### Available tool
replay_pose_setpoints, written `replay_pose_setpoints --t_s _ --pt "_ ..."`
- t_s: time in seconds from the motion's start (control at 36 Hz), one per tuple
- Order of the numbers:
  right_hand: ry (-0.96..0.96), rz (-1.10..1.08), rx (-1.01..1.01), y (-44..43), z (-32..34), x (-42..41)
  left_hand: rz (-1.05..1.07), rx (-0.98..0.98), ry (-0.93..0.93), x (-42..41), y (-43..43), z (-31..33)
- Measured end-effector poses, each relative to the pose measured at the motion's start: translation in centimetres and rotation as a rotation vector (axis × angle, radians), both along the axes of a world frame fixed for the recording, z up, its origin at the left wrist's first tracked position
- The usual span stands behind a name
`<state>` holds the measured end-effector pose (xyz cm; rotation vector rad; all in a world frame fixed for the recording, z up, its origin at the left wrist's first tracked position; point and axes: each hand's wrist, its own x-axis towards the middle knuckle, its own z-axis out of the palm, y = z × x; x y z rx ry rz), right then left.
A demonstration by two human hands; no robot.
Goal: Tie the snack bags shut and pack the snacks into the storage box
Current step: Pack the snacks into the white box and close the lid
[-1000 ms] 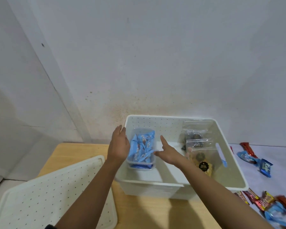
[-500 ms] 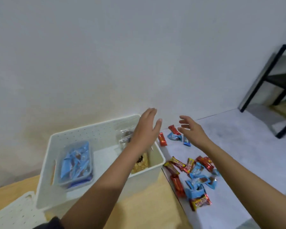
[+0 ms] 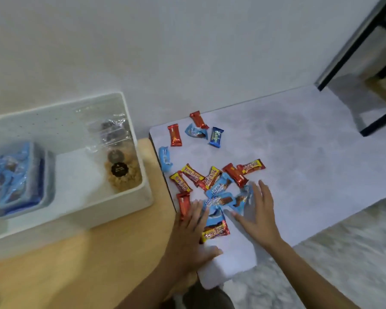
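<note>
The white storage box (image 3: pixel 132 121) stands at the left on the wooden table. It holds a clear tub of blue snack packs (image 3: pixel 16 179) and clear bags of cookies (image 3: pixel 120 172). To its right, a pile of loose red, yellow and blue snack packs (image 3: pixel 212 181) lies on a grey-white mat (image 3: pixel 299 152). My left hand (image 3: pixel 192 228) rests flat with fingers spread on the near left side of the pile, touching a red pack (image 3: pixel 184 202). My right hand (image 3: pixel 257 215) lies spread on the pile's near right side, over blue packs. Neither hand grips anything.
Several more packs (image 3: pixel 195 132) lie apart at the mat's far end near the wall. A black metal frame (image 3: pixel 366 63) stands at the far right. The wooden table (image 3: pixel 76 264) shows in front of the box. The floor lies beyond the mat's right edge.
The view swung right from the box to the snack pile. Both hands left the box, crossed over and came down onto the near end of the loose packs.
</note>
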<state>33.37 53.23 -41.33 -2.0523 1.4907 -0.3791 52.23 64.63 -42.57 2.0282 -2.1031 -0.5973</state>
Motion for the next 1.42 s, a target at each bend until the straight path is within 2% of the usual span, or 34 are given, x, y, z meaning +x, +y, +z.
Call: replay_pose_setpoints --t_s 0.11,0.31,0.5,0.64,0.78,1.03,1.42 --pt "0.073 0.148 -0.053 -0.6 -2.7 0.4 0.104 0.056 -0.067 -0.4 -0.4 -2.0" --pt "0.097 0.234 -0.101 -6.3 -3.0 1.1 0.299 -0.03 -0.148 0.4 -5.1 -2.7" --pt "0.221 0.253 -0.091 -13.2 -2.6 2.5 0.541 -0.07 -0.086 2.7 -10.2 -2.8" --pt "0.232 0.289 -0.081 -16.7 -2.7 4.4 0.651 -0.057 -0.038 5.6 -14.2 -3.0" --pt "0.195 0.338 -0.128 -19.8 -3.0 6.2 0.68 -0.093 0.008 8.0 -17.5 -3.3" --pt "0.059 0.395 -0.187 -23.8 -3.6 9.8 0.554 -0.156 0.148 10.9 -22.1 -3.1" --pt "0.03 0.482 -0.233 -27.8 -4.7 13.7 0.496 -0.356 0.073 12.2 -25.4 -4.5"
